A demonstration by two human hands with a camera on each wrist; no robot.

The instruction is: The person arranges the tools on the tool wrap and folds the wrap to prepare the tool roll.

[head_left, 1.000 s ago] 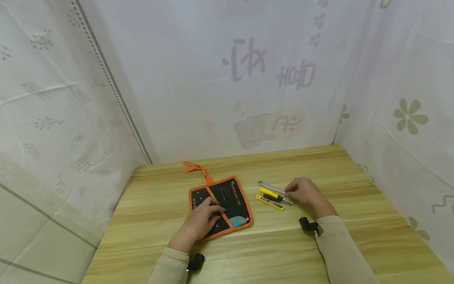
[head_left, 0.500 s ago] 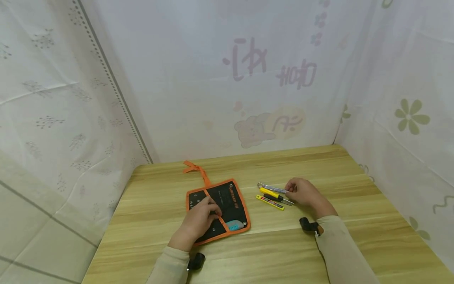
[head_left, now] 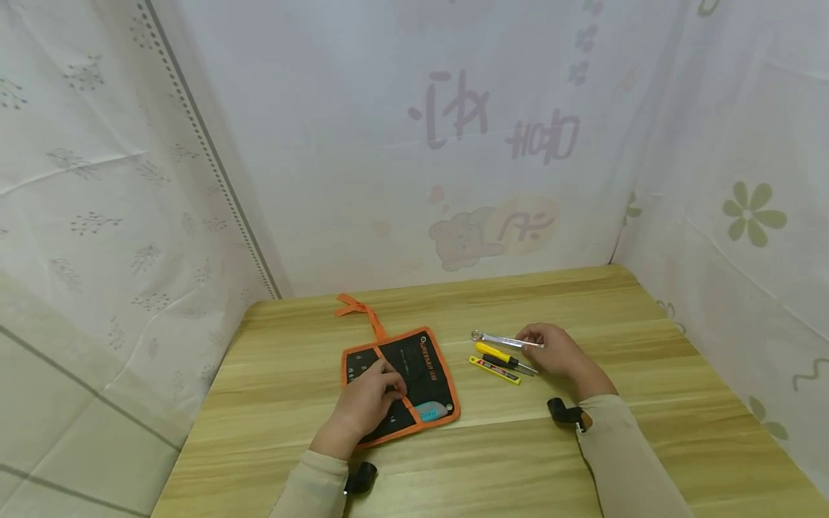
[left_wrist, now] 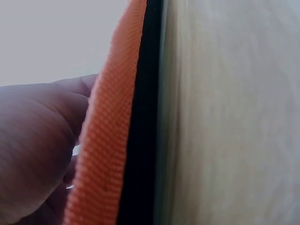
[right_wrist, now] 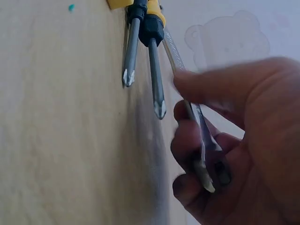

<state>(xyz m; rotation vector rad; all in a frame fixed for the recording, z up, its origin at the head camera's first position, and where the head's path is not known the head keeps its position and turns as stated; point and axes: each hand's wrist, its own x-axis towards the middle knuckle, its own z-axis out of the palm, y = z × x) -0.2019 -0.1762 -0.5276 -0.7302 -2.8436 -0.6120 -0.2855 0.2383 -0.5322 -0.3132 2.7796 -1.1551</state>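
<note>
My right hand (head_left: 553, 352) holds a silver combination wrench (head_left: 495, 339) between thumb and fingers. Its ring end points left; the open end (right_wrist: 206, 176) lies among the curled fingers in the right wrist view. Just below it are two Phillips screwdrivers, one yellow-handled (right_wrist: 157, 79) and one black-handled (right_wrist: 132, 51). On the left, a black tool pouch (head_left: 414, 363) with orange edging lies flat. My left hand (head_left: 365, 403) is on it, fingers curled at the orange-trimmed pocket edge, which they pinch. A grey and teal item (head_left: 430, 411) pokes out of the pocket's near end.
A thin yellow and black printed piece (head_left: 495, 370) lies beside the screwdrivers. The pouch's orange tie (head_left: 365, 309) trails toward the back of the wooden table (head_left: 466, 475). Patterned white curtains (head_left: 363, 180) enclose the table at the back and sides.
The pouch has slid slightly left and toward me with my left hand. My right hand has shifted its hold on the wrench, whose right end now shows past the fingertips.
</note>
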